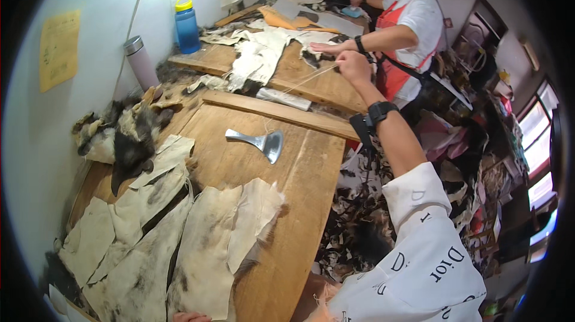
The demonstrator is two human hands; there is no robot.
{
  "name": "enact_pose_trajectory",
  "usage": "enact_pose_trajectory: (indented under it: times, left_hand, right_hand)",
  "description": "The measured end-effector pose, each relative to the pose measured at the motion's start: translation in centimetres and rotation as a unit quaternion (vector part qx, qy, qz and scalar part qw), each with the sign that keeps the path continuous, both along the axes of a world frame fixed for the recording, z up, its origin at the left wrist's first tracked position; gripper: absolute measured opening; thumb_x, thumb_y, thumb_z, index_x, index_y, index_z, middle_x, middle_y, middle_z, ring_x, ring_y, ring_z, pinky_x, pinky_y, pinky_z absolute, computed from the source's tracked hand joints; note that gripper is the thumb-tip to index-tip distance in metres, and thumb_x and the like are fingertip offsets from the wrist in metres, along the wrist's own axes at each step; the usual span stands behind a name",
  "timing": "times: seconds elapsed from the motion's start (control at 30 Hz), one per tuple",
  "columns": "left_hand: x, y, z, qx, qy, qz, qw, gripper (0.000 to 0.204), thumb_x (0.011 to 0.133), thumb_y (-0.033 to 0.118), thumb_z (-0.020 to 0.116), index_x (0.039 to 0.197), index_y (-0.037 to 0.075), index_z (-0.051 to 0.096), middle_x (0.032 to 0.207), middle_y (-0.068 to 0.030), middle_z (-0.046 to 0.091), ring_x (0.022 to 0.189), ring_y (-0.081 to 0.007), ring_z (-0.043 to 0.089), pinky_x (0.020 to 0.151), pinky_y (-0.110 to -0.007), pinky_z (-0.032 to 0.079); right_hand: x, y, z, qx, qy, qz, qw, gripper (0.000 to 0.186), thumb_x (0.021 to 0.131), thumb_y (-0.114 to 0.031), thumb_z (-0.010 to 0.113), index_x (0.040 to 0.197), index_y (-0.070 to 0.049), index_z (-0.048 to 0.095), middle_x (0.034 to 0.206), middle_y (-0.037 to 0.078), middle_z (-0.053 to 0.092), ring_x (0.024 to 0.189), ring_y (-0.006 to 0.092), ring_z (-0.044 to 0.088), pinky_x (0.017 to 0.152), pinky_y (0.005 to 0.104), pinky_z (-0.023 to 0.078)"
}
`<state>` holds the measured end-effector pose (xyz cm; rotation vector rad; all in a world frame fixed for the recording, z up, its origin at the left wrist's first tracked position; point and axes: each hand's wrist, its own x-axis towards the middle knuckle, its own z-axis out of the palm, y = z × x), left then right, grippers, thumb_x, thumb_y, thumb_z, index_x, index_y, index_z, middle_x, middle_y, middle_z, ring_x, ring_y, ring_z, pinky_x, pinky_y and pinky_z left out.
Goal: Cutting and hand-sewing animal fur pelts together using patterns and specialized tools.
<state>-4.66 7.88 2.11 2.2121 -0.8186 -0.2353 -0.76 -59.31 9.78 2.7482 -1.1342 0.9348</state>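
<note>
Thin white thread [311, 79] is stretching from the right hand [353, 68], fingers clenching it, likely for tautness; the left hand [191, 317] is touching cream fur-backed hide [203, 250], grip unclear.

On my feed, my right arm [400, 145] stretches up and forward from the lower right corner, slanting leftward, bare from below the elbow to the wrist [383, 112]. At its far end my right hand [353, 70] is raised, fingers curled in and the tips drawn together in a pinch. Of my left hand [191, 317] I get only some fingers side by side at the bottom edge, too cropped to read their grip.
</note>
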Motion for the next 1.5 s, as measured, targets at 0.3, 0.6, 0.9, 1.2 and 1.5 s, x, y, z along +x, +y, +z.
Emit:
enact_pose_trajectory:
  times: [0.3,0.6,0.9,1.2,1.5]
  left_hand:
    - [-0.1,0.7,-0.9,-0.006,0.001,-0.032,0.999,0.006,0.076,0.006,0.067,0.078,0.001,0.066,0.087,-0.0094,0.062,0.086,-0.0254,0.055,0.078,-0.036,0.043]
    - [0.1,1.4,-2.6,-0.014,-0.011,-0.051,0.999,0.006,0.076,0.003,0.064,0.077,-0.003,0.062,0.087,-0.0109,0.06,0.082,-0.024,0.054,0.073,-0.033,0.042]
    - [-0.6,1.3,-2.9,-0.099,0.073,-0.033,0.992,0.009,0.076,-0.004,0.06,0.072,-0.006,0.053,0.078,-0.0066,0.052,0.068,-0.0169,0.046,0.061,-0.028,0.037]
    - [0.2,1.9,-3.9,-0.064,0.042,-0.027,0.997,0.004,0.078,-0.005,0.061,0.075,-0.005,0.058,0.084,-0.0055,0.053,0.076,-0.0157,0.05,0.066,-0.025,0.04]
    - [-0.1,1.7,-3.7,-0.139,0.118,0.004,0.983,0.009,0.08,0.004,0.064,0.081,-0.005,0.061,0.09,-0.007,0.053,0.08,-0.0176,0.052,0.071,-0.028,0.042]
  right_hand:
    - [-24.1,0.6,5.3,0.397,-0.633,0.061,0.662,0.006,0.084,0.004,0.053,0.086,-0.002,0.053,0.082,0.009,0.06,0.072,0.0216,0.061,0.072,0.0299,0.057]
    - [-51.4,5.7,11.3,-0.005,-0.769,-0.09,0.632,0.011,0.077,0.011,0.05,0.084,0.003,0.053,0.079,0.012,0.054,0.062,0.0226,0.058,0.062,0.0324,0.058]
    - [-45.3,14.5,1.4,0.222,-0.571,-0.074,0.787,0.023,0.069,0.001,0.056,0.091,-0.001,0.059,0.07,0.007,0.059,0.06,0.0149,0.056,0.052,0.0261,0.045]
    - [-12.3,43.0,-11.2,0.468,-0.092,0.501,0.722,0.009,0.065,-0.006,0.058,0.074,-0.005,0.062,0.061,0.006,0.06,0.054,0.0146,0.058,0.05,0.0294,0.045]
    - [-6.9,51.7,-15.3,0.236,-0.023,0.583,0.777,0.008,0.068,-0.013,0.061,0.07,-0.005,0.061,0.071,0.013,0.058,0.068,0.031,0.057,0.058,0.0393,0.044]
